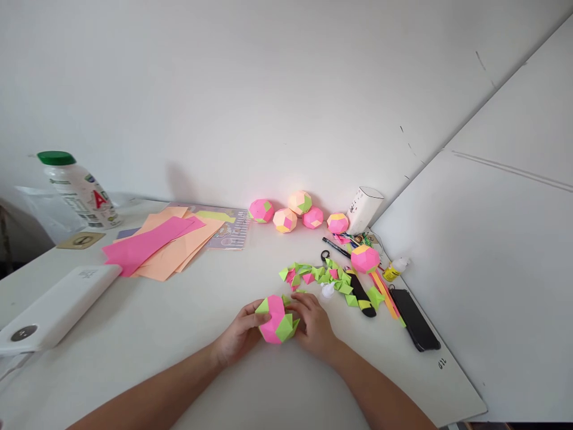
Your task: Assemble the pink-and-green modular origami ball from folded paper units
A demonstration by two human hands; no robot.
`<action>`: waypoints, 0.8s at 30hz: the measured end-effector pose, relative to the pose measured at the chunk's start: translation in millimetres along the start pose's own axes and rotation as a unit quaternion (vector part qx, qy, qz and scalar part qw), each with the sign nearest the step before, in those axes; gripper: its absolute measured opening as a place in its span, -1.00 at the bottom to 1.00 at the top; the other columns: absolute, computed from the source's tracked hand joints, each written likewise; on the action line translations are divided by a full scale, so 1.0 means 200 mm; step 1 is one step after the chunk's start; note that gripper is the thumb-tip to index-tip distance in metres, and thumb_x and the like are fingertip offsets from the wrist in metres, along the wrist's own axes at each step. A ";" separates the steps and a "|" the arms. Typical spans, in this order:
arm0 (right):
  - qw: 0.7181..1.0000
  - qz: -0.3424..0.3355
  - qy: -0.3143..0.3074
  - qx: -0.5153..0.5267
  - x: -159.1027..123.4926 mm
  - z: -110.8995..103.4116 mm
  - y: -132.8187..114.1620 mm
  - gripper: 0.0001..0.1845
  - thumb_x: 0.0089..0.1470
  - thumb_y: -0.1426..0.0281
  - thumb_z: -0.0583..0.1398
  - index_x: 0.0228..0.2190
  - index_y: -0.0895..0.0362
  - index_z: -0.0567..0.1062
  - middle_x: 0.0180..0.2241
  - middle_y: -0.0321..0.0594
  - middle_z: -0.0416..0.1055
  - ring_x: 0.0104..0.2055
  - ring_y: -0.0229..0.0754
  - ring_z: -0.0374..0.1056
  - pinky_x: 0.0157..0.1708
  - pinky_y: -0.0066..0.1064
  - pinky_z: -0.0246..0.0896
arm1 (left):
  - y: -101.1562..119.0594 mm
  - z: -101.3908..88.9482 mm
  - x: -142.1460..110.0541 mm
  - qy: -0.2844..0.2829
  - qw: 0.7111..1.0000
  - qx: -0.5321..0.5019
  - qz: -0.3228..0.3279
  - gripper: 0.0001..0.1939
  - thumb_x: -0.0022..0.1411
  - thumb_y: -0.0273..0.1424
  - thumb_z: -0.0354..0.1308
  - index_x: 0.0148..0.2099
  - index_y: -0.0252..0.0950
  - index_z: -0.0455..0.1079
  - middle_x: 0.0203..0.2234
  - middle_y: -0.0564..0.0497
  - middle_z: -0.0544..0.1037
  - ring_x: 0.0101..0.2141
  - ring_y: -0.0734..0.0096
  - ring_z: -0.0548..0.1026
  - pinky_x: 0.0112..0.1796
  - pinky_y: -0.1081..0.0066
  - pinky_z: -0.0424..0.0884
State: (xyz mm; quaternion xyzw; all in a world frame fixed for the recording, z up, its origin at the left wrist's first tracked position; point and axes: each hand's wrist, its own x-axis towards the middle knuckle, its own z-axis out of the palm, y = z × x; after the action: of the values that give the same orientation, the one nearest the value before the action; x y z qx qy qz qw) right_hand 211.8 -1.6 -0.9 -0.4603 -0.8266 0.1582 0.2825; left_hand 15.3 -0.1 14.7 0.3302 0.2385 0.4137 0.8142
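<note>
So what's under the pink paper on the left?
Peach sheets stick out from under the pink paper, and a bit of something bluish peeks out by its edge. Whatever the pink paper fully covers can't be seen.

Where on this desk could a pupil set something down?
Bare desk lies between the white device and left arm, between the paper sheets and green paper pieces, and between the right arm and black phone. It is crowded beyond the right hand, where those pieces, a black pen and paper strips lie close together.
</note>
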 end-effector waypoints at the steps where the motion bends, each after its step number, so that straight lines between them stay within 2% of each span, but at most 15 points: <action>1: 1.000 -0.009 -0.015 -0.009 0.00 0.00 0.00 -0.51 -0.15 0.48 0.20 -0.09 0.09 0.45 0.06 -0.09 0.32 0.13 0.03 0.17 0.06 -0.11 0.16 | 0.00 0.00 0.00 0.002 1.000 0.004 0.007 -0.86 0.00 -0.39 0.26 -0.39 -0.37 0.44 -0.54 -0.02 0.45 -0.47 0.38 0.35 -0.39 0.40 0.24; 5: 0.997 -0.033 -0.061 -0.041 0.00 -0.01 -0.01 -0.41 -0.09 0.47 0.17 0.06 0.06 0.36 0.16 -0.14 0.23 0.24 0.03 0.02 0.17 -0.06 -0.01 | 0.00 -0.01 0.00 0.000 1.000 0.004 0.020 -0.88 0.00 -0.41 0.26 -0.43 -0.36 0.43 -0.56 0.02 0.42 -0.49 0.42 0.33 -0.41 0.43 0.23; 10: 0.996 -0.041 -0.070 -0.043 0.00 -0.01 -0.01 -0.40 -0.02 0.45 0.13 0.12 0.10 0.29 0.14 -0.12 0.27 0.22 0.00 0.06 0.20 -0.09 -0.03 | 0.00 -0.02 0.01 -0.008 1.000 0.008 0.022 -0.87 0.03 -0.42 0.25 -0.32 -0.35 0.48 -0.50 -0.01 0.47 -0.44 0.37 0.36 -0.35 0.40 0.25; 13: 0.996 -0.038 -0.070 -0.041 0.00 -0.01 -0.01 -0.41 -0.05 0.46 0.14 0.08 0.11 0.33 0.12 -0.11 0.29 0.21 0.01 0.08 0.20 -0.08 -0.02 | -0.01 -0.02 0.01 0.004 1.000 0.003 0.028 -0.68 0.04 -0.44 0.24 -0.10 -0.30 0.45 -0.39 -0.04 0.51 -0.35 0.29 0.40 -0.29 0.37 0.26; 17: 0.996 -0.019 -0.073 -0.053 0.00 0.00 0.00 -0.45 -0.06 0.45 0.16 0.04 0.16 0.36 0.14 -0.03 0.25 0.22 0.06 0.08 0.19 -0.04 0.00 | -0.01 -0.03 0.02 0.046 0.998 -0.022 0.022 -0.44 0.05 -0.45 0.23 0.13 -0.21 0.29 -0.34 -0.03 0.52 -0.25 0.23 0.43 -0.22 0.33 0.27; 20: 0.996 -0.021 -0.063 -0.053 -0.01 0.01 0.01 -0.51 0.02 0.45 0.13 0.04 0.17 0.35 0.17 0.00 0.21 0.22 0.04 0.08 0.18 -0.06 0.03 | 0.00 -0.04 0.03 0.062 0.997 -0.037 0.004 -0.41 0.04 -0.43 0.24 0.15 -0.25 0.27 -0.31 -0.06 0.53 -0.20 0.16 0.43 -0.20 0.30 0.27; 24: 0.998 -0.021 -0.020 -0.047 0.00 0.04 0.06 -0.56 0.08 0.47 0.09 0.03 0.15 0.34 0.19 0.01 0.16 0.22 0.02 0.09 0.14 -0.08 0.12 | 0.02 -0.06 0.05 0.047 0.997 -0.053 -0.005 -0.53 0.02 -0.43 0.21 0.04 -0.30 0.38 -0.26 -0.11 0.54 -0.19 0.14 0.44 -0.19 0.30 0.27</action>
State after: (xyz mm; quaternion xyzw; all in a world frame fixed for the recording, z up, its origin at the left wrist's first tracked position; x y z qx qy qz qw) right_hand 215.7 4.6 -12.8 -0.4526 -0.8481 0.1221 0.2469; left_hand 10.8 12.9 8.2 0.2654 0.2564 0.4367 0.8204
